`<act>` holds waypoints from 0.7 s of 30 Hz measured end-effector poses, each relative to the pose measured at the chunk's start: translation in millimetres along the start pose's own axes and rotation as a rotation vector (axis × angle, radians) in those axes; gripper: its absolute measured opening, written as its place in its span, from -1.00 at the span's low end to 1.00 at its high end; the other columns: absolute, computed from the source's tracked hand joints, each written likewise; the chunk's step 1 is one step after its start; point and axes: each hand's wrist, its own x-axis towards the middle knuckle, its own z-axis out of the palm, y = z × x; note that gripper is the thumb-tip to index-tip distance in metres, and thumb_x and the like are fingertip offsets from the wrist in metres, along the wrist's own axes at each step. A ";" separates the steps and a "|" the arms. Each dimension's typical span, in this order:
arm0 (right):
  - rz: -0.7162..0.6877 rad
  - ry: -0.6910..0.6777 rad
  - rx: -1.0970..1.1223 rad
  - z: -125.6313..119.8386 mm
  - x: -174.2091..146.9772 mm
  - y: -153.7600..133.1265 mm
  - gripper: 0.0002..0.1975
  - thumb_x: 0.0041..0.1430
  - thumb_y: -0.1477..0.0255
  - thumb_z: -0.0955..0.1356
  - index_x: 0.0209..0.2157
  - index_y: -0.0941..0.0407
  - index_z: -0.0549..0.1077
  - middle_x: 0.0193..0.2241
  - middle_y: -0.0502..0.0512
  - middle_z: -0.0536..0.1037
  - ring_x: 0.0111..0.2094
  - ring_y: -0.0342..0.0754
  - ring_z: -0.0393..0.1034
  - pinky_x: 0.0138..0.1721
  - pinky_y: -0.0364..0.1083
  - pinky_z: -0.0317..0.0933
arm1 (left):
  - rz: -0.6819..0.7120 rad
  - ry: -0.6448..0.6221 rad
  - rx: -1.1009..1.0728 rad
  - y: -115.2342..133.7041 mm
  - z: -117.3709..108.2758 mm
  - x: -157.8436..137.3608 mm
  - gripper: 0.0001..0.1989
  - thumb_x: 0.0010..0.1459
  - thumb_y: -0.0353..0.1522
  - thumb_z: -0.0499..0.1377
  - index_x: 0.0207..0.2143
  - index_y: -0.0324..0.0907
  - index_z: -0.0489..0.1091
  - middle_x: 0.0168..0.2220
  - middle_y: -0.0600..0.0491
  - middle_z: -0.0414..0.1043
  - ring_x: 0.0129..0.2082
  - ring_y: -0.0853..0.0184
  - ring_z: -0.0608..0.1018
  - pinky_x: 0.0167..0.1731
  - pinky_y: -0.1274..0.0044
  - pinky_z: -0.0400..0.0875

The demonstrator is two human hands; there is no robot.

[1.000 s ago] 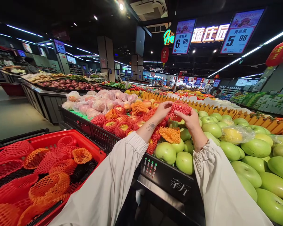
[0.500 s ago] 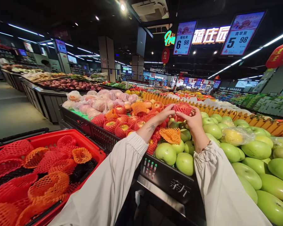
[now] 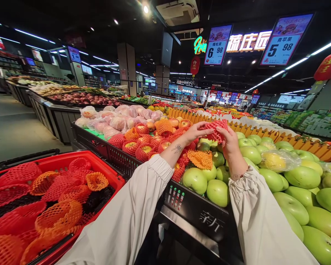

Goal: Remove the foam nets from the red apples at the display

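- A pink foam net is in the air above the fruit bin, held between two hands; whether fruit sits inside it cannot be told.
- The left hand grasps the net's left side, its fingers stretched along the foam.
- The right hand grips the net's right edge between thumb and bent fingers.
- Just below the net, an orange foam net lies on the apples.
- Green apples lie below the net and spread well to its right, where a clear bag with yellow fruit rests among them.
- Red apples, many in foam nets, are heaped to the net's left; bagged fruit lies farther left.
- Behind the net runs a low orange fence.
- Well to the net's lower left stands a red basket holding loose pink and orange nets.
- Above the net hang a price sign and a red lantern.
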 end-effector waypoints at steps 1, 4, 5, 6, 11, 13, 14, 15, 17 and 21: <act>0.005 0.010 0.022 -0.6 1.1 1.6 -0.44 -0.24 0.09 0.61 -0.19 0.04 0.57 -0.20 0.08 0.70 -0.13 0.12 0.61 -0.02 0.11 0.52 | -0.004 0.003 -0.016 0.1 -0.5 0.0 -0.31 -0.28 -0.10 0.62 -0.12 -0.21 0.54 -0.05 -0.10 0.61 -0.10 0.25 0.63 0.00 0.36 0.51; 0.010 0.055 0.105 -1.2 2.7 4.9 -0.42 -0.29 0.08 0.65 -0.24 0.03 0.54 -0.24 0.05 0.70 -0.18 0.08 0.62 -0.10 0.06 0.54 | -0.020 0.004 -0.039 -0.5 -2.4 -0.2 -0.33 -0.21 -0.14 0.61 -0.10 -0.21 0.48 -0.01 -0.11 0.59 -0.04 0.21 0.63 0.06 0.30 0.51; 0.008 0.065 0.126 -0.8 2.4 5.1 -0.44 -0.30 0.09 0.66 -0.26 0.03 0.54 -0.26 0.04 0.70 -0.20 0.06 0.62 -0.11 0.04 0.54 | -0.026 0.005 -0.039 -1.4 -3.0 0.0 -0.32 -0.20 -0.16 0.61 -0.07 -0.21 0.46 0.00 -0.12 0.58 -0.02 0.20 0.63 0.08 0.27 0.51; 0.008 0.067 0.139 -0.1 1.8 4.9 -0.46 -0.29 0.10 0.66 -0.27 0.04 0.56 -0.28 0.03 0.70 -0.22 0.05 0.62 -0.12 0.03 0.54 | -0.032 0.008 -0.037 -2.8 -3.3 0.3 -0.29 -0.19 -0.19 0.61 -0.01 -0.19 0.44 0.02 -0.12 0.58 -0.01 0.19 0.63 0.10 0.24 0.51; 0.027 -0.004 0.113 5.6 -2.0 2.0 -0.55 -0.15 0.09 0.60 -0.24 0.04 0.65 -0.26 0.04 0.72 -0.17 0.07 0.62 -0.08 0.03 0.54 | 0.039 -0.014 0.023 -13.3 -0.5 4.1 0.14 -0.29 -0.33 0.64 0.35 -0.05 0.23 0.11 -0.15 0.52 0.09 0.10 0.60 0.22 0.10 0.42; 0.041 0.007 0.056 6.7 -1.3 3.2 -0.55 -0.12 0.06 0.58 -0.22 0.02 0.66 -0.21 0.04 0.72 -0.12 0.09 0.61 -0.05 0.05 0.53 | 0.109 -0.056 0.092 -15.7 1.0 5.2 0.11 -0.29 -0.36 0.63 0.33 -0.07 0.28 0.17 -0.18 0.48 0.18 0.05 0.55 0.29 0.09 0.34; 0.041 0.040 0.014 6.5 -0.2 4.5 -0.54 -0.12 0.04 0.58 -0.23 0.02 0.65 -0.20 0.04 0.72 -0.11 0.09 0.60 -0.06 0.06 0.53 | 0.134 -0.059 0.139 -16.1 1.4 5.4 0.04 -0.28 -0.35 0.63 0.29 -0.11 0.34 0.19 -0.20 0.46 0.22 0.02 0.52 0.32 0.09 0.31; 0.034 0.087 -0.036 5.5 1.4 6.3 -0.52 -0.13 0.00 0.58 -0.24 0.02 0.63 -0.20 0.06 0.71 -0.10 0.10 0.59 -0.07 0.06 0.52 | 0.151 -0.040 0.193 -16.0 1.8 5.3 -0.03 -0.26 -0.34 0.62 0.25 -0.14 0.38 0.21 -0.21 0.45 0.24 0.00 0.50 0.34 0.09 0.29; -0.007 0.201 -0.145 2.0 5.3 10.4 -0.46 -0.12 -0.08 0.55 -0.26 0.04 0.58 -0.20 0.09 0.68 -0.10 0.09 0.57 -0.09 0.05 0.50 | 0.169 0.064 0.302 -15.0 3.1 4.4 -0.07 -0.28 -0.33 0.63 0.19 -0.18 0.42 0.23 -0.23 0.44 0.26 -0.02 0.48 0.36 0.09 0.26; -0.136 0.353 -0.331 -6.9 10.9 15.2 -0.38 0.04 -0.20 0.42 -0.18 0.07 0.48 -0.17 0.16 0.62 -0.06 0.08 0.53 -0.12 0.04 0.44 | 0.236 0.384 0.379 -14.5 14.1 3.4 -0.09 -0.16 -0.30 0.60 0.24 -0.14 0.32 0.27 -0.19 0.40 0.30 0.06 0.46 0.38 0.17 0.27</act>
